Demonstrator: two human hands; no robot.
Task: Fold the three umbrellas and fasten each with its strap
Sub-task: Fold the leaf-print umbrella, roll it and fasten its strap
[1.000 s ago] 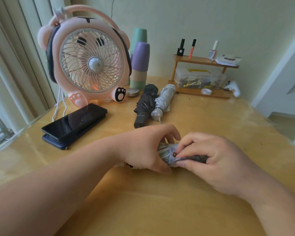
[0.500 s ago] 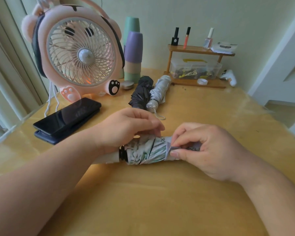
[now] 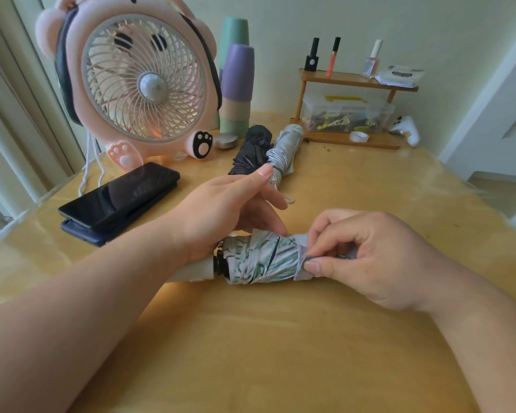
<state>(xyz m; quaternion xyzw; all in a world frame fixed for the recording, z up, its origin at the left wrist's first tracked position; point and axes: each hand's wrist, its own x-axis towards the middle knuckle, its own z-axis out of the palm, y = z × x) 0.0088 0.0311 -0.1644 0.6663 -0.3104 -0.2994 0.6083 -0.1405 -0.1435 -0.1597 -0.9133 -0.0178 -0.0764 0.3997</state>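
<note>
While gripped, umbrella [image 3: 262, 259] spans hands.

Plenty of bare table [image 3: 280, 347] up front, wide open between the two forearms and out along the right side. Middle is taken: leaf-print umbrella [image 3: 262, 257] lying crosswise, left hand [image 3: 221, 213] over its handle end, right hand [image 3: 370, 257] pinching the other. Just behind, black umbrella [image 3: 252, 150] and silver umbrella [image 3: 285, 147] side by side, touching. Left edge blocked by phone [image 3: 119, 195] stacked on another device, pink fan [image 3: 134, 81] and stacked cups [image 3: 236, 84] farther back. Back right walled off by wooden shelf [image 3: 352, 81] with plastic box [image 3: 346, 114].
</note>
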